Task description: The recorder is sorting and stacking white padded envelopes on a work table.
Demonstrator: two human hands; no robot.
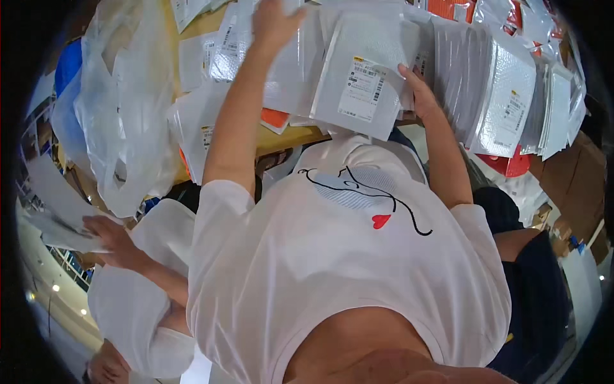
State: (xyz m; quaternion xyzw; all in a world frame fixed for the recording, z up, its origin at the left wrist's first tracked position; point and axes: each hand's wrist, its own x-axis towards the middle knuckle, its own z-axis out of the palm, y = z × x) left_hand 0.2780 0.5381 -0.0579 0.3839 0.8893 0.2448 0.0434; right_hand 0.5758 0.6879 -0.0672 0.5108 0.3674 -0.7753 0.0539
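Observation:
A white bubble mailer (342,45) with a printed label lies tilted at the table's front edge. My right hand (422,96) grips its right edge, one finger on the front face and the other fingers mostly hidden behind. Stretched forward over more mailers is my left hand (275,27), its thumb spread away; the fingertips run out of view at the top edge, and nothing shows in it. Beneath that forearm lies a pile of labelled white mailers (187,121). A thick row of mailers (462,70) stands just right of my right hand.
A translucent plastic bag (125,109) hangs at the left side of the yellow table (201,24). Red-and-white packets (451,9) sit at the back right. At my left, another person's hand (115,240) holds a white flat sheet or packet (61,185). Brown cardboard (569,182) is at right.

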